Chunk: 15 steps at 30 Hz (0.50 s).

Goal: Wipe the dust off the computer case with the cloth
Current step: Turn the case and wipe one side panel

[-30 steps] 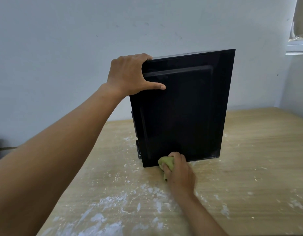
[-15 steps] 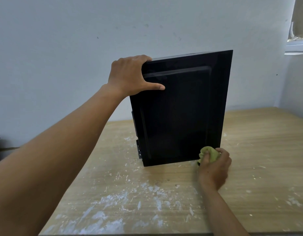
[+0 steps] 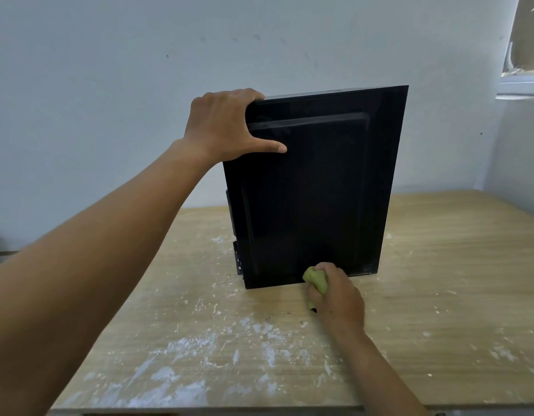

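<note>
A black computer case [image 3: 313, 190] is seen standing upright near the middle of a pale wood-grain surface [image 3: 440, 265], its broad side panel turned toward the camera. The panel is smooth and glossy, and a large rectangular area with rounded corners is pressed into it. Along the case's left rear edge, a few small metal fittings [image 3: 238, 259] are made out, but their detail is too dark to read.

The top left corner of the case is gripped by the left hand [image 3: 220, 127]: the fingers are curled over the top edge, where their tips are hidden, and the thumb is laid flat across the panel. A crumpled, soft-looking yellow-green cloth [image 3: 316, 279] is bunched in the right hand [image 3: 337, 295], whose fingers are closed round it. The cloth is pressed against the bottom edge of the panel, right of its middle, just where the case meets the surface. Most of the cloth is covered by the hand, so its full shape cannot be told.

The surface in front of the case is marked with patches and flecks of white powder [image 3: 184, 346], thickest toward the near edge. A plain, matte, light wall [image 3: 109, 85] is seen behind. At the upper right, part of a window frame [image 3: 521, 85] is cut off by the picture's edge.
</note>
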Available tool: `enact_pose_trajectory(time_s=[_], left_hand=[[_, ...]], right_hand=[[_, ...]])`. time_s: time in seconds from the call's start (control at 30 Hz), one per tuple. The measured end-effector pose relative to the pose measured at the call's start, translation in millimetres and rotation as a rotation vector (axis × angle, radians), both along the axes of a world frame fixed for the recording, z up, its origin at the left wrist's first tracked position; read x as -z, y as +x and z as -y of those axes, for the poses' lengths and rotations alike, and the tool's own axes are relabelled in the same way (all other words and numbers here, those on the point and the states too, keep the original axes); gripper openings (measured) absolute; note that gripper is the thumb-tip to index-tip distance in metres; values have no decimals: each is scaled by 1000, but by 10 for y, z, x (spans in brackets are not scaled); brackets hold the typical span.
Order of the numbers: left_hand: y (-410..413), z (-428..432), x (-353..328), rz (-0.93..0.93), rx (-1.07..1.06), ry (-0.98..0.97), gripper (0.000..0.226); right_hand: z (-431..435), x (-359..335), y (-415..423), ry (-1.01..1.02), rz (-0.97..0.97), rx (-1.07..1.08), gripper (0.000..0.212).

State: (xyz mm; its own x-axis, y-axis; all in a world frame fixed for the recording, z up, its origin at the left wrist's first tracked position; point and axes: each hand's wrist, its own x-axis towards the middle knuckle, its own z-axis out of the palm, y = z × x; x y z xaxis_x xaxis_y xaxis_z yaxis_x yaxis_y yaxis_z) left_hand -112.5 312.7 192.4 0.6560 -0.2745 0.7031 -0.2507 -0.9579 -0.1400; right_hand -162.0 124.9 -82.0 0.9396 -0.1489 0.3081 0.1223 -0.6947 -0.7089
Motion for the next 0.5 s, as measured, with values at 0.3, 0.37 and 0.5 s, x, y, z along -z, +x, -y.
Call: enact_pose_trajectory(time_s=[0.3, 0.37, 0.5], left_hand=[[-3, -5, -3, -7, -13, 1, 98], [-4, -5, -4, -7, -16, 1, 98], [-1, -6, -3, -1, -11, 0, 98]], right_hand=[[118, -39, 46, -59, -22, 3, 27], [162, -40, 49, -66, -30, 21, 27], [345, -31, 81, -72, -22, 96, 25]])
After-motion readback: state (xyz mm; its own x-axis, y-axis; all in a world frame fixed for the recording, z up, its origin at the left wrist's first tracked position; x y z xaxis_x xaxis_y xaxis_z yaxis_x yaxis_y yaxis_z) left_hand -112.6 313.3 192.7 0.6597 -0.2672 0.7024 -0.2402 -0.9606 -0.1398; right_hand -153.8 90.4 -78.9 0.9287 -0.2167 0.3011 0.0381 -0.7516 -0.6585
